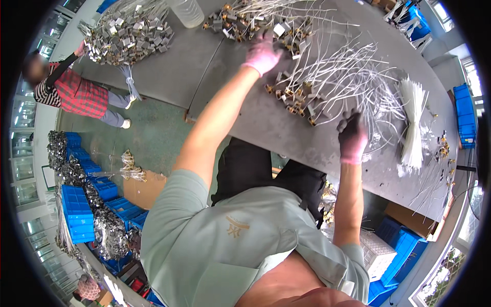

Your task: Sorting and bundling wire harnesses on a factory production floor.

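Shirt [220, 230]: pale green, on the person at the table's near edge.
Trousers [245, 169]: black, partly beneath the table's near edge.
Table [286, 130]: grey, its surface marked with pale smudges near the right end.
White crate [377, 253]: below the table's right end, beside blue crates [401, 248].
Right hand [353, 135]: pink glove with dark fingers, over the table's right half, just beside the loose cables; fingers curled, but whether they are clamped on anything one cannot tell.
Cables [358, 82]: thin, white, fanned across the table's right half.
Connectors [296, 100]: grey and brass, clustered mid-table at the cables' left ends.
Left hand [263, 55]: gloved alike, at the table's far middle, its fingertips against a heap [232, 25] of similar parts; whether they are together or apart one cannot tell.
Bundle [413, 123]: straight white strands, lying toward the table's right end.
Bottle [186, 13]: clear, on the table's far side.
Second heap [130, 38]: grey blocks, on the table's far left part.
Co-worker [82, 97]: striped sleeves, red checked apron, beyond the table's left edge, one hand at the second heap.
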